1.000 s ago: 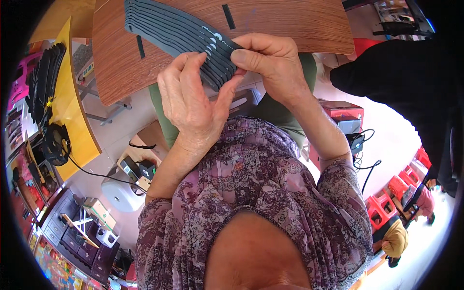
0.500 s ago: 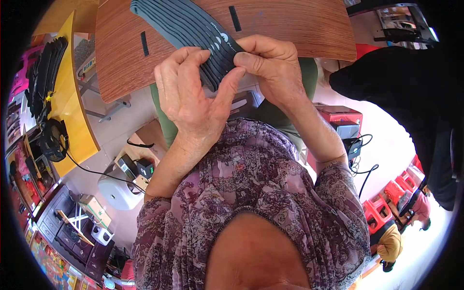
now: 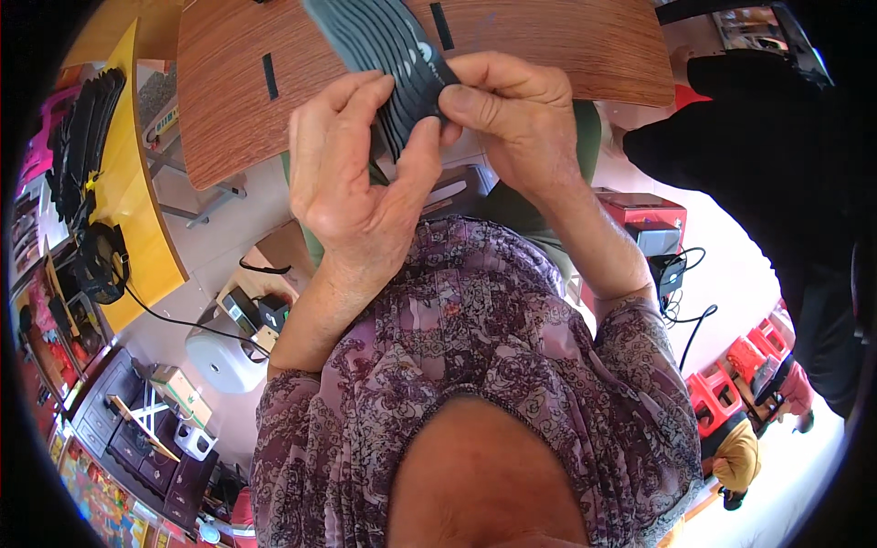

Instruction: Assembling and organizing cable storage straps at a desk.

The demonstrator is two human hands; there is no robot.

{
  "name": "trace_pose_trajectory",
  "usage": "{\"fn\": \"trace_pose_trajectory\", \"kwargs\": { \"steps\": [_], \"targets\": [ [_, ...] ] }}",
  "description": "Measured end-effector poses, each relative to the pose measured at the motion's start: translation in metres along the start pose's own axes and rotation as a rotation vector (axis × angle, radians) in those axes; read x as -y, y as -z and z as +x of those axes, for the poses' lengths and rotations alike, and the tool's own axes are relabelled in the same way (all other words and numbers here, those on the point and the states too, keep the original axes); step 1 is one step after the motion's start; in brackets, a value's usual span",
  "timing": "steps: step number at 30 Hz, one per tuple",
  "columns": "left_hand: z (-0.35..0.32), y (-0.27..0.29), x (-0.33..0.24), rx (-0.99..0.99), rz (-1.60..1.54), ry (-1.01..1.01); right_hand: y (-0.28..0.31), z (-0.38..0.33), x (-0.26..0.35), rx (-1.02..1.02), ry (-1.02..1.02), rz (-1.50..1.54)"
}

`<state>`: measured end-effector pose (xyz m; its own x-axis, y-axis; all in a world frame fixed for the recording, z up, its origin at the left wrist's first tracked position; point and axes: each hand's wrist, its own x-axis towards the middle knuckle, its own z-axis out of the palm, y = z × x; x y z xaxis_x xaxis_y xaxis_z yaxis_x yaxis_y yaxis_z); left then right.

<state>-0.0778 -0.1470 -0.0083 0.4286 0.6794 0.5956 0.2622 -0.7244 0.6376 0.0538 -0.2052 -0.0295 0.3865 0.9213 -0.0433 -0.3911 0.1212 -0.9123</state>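
Note:
A fanned stack of dark grey-green fabric strips with small white prints stretches from my hands over the brown table, its far end cut off by the picture's upper edge. With thumb and fingers, my right hand pinches the stack's near right corner. My left hand is curved round the near left side, fingertips at the layered edges and thumb at the near end. The strips' near ends are partly hidden by my fingers.
The brown wooden table carries two black strips. At left, a yellow table holds a pile of black items. A person in black is close at the right. A red box with cables stands below; red stools are farther right.
The stack has swung a little to the right, and its far end has moved out past the upper edge. My left thumb has shifted lower and left. The person in black has moved slightly.

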Motion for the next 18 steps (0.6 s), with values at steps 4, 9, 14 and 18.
{"fn": "trace_pose_trajectory", "kwargs": {
  "steps": [4,9,14,18],
  "targets": [
    [0.002,0.003,-0.002,-0.001,0.021,-0.007,-0.001,0.0,0.003,0.017,0.012,-0.032],
    [-0.002,0.001,0.002,-0.064,-0.098,0.045,-0.01,-0.006,0.007,-0.017,-0.002,-0.032],
    [0.0,0.005,0.001,-0.024,-0.074,0.037,-0.014,-0.01,0.009,-0.004,0.002,-0.042],
    [0.0,0.008,-0.001,-0.004,0.028,-0.047,-0.019,-0.012,0.006,-0.012,0.039,-0.098]
  ]
}}
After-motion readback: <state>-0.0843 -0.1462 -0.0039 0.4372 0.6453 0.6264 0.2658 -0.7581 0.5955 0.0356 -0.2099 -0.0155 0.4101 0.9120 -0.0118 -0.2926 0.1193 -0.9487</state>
